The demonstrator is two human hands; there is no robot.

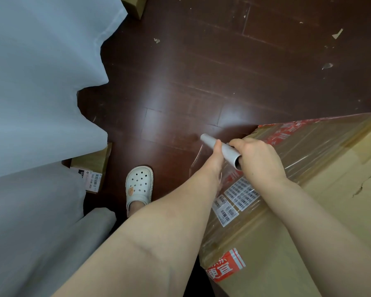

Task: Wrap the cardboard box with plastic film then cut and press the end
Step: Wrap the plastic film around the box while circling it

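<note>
The person holds a roll of plastic film [227,150] in both hands, just off the near left corner of the cardboard box [321,211]. The left grip [215,160] is closed around the middle of the roll, thumb lying over the top and the remaining fingers hidden beneath. The right grip [257,160] is curled tightly over the near end, knuckles up, right where the tube's open mouth shows. Between the two grips a short length of the roll is bare. Its far end pokes out past the left thumb, over the floor [201,78].

The roll is a slim, smooth, pale grey-white cylinder, hollow at its end. A clear sheet of film [304,144] hangs from it and runs onto the box, where it lies glossy and wrinkled in slanting folds across the top and side. The box is large, of matte brown cardboard, with a ragged tear near its right side. Strips of red tape [225,267] with white printed characters cross its near corner and far edge. White barcode labels [242,194] sit on its side under the film.

The floor is dark reddish wood planking, shiny, with a few pale scraps scattered on it. A white perforated clog [139,185] stands left of the box. A pale curtain [41,93] falls in soft folds at left, partly covering a small cardboard carton [92,166] with a label.
</note>
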